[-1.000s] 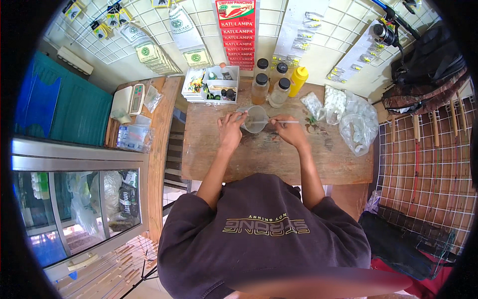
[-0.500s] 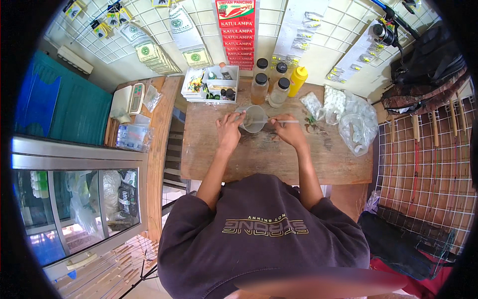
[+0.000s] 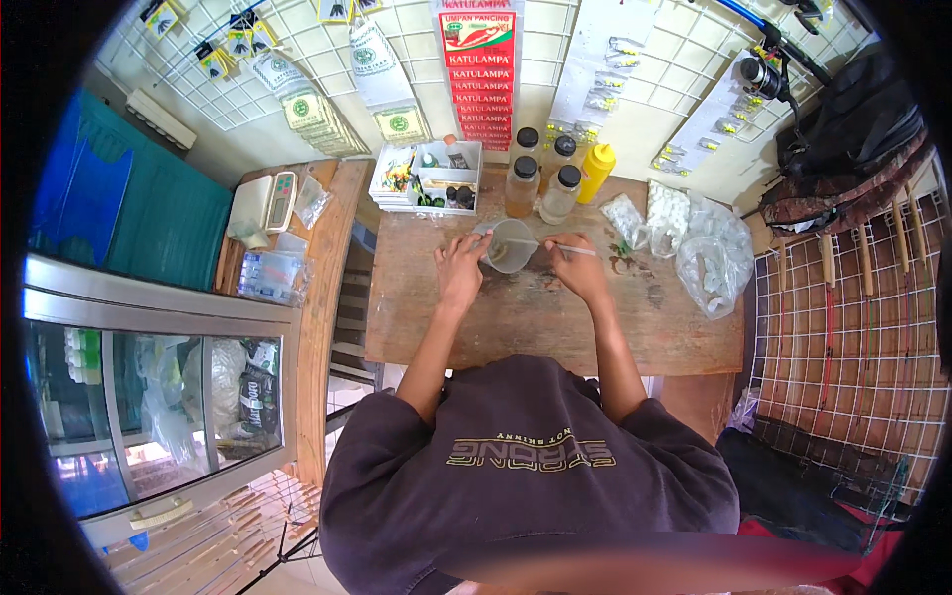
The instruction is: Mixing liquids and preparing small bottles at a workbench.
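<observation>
My left hand (image 3: 460,266) is closed at the left rim of a clear plastic jug (image 3: 513,260), steadying it on the wooden table. Between the fingers of my right hand (image 3: 576,264) is a thin white stirring stick (image 3: 583,251). Its inner end reaches over the jug's right rim and down inside. What lies at the bottom of the jug is too blurred to make out.
Behind the jug stand several dark-lidded jars (image 3: 522,188) and a yellow squeeze bottle (image 3: 596,174). A white divided box (image 3: 426,205) sits at the back left. Plastic bags with white contents (image 3: 668,213) lie to the right. A scale (image 3: 282,201) rests on the left side table.
The whole view has shifted slightly, so the table appears a little lower. In my right hand, the stick's outer end has tipped downward. My left hand stays at the jug.
</observation>
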Tool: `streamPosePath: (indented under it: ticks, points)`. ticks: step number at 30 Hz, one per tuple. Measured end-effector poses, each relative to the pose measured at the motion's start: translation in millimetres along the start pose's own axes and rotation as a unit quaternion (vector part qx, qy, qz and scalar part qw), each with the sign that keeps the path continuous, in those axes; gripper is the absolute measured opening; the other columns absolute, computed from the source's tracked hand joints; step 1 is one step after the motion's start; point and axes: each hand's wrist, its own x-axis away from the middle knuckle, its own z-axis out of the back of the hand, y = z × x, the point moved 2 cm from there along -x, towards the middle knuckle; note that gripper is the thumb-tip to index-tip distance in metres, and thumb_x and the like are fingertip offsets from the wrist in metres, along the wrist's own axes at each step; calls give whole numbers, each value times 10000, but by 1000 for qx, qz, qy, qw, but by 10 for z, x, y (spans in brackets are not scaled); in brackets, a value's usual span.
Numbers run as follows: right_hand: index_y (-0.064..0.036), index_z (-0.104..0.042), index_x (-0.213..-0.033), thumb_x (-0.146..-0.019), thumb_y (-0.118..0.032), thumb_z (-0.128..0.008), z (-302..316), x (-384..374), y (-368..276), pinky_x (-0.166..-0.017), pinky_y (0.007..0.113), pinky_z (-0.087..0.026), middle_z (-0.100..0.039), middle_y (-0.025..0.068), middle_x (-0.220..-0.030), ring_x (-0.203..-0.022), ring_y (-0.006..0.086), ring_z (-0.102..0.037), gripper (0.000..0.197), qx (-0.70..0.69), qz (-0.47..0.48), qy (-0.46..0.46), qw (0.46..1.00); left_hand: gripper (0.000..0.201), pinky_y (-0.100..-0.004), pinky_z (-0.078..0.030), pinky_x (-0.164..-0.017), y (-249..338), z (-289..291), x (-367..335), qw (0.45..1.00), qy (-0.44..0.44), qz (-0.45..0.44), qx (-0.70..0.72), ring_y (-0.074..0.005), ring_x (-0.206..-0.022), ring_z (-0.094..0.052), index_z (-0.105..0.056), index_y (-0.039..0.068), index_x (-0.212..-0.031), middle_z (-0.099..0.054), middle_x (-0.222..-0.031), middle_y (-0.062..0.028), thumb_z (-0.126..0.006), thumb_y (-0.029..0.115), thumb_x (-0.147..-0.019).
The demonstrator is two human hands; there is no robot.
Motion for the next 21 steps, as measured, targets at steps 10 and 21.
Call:
streamPosePath:
  ticks: [10,21]
  points:
    - [-28,-714,-910,-861,-187,-612,24,57,-68,-844,426,-462,-689,153,-845,-911,363,-590,195,-76,-261,-156,950,516,-445,-352,-923,23,46,-3,1000,-12,20,-5,-192,-1113,-530,-625,211,-1242,-608,-1144,4,-601,-5,-775]
    - [-46,-712,-916,-853,-157,-606,-31,139,-29,-847,423,-457,-688,147,-928,-915,361,-588,166,-75,-227,-155,959,514,-424,-339,-931,-40,16,93,1000,7,25,8,-182,-1123,-526,-623,213,-1247,-610,-1152,0,-620,6,-777]
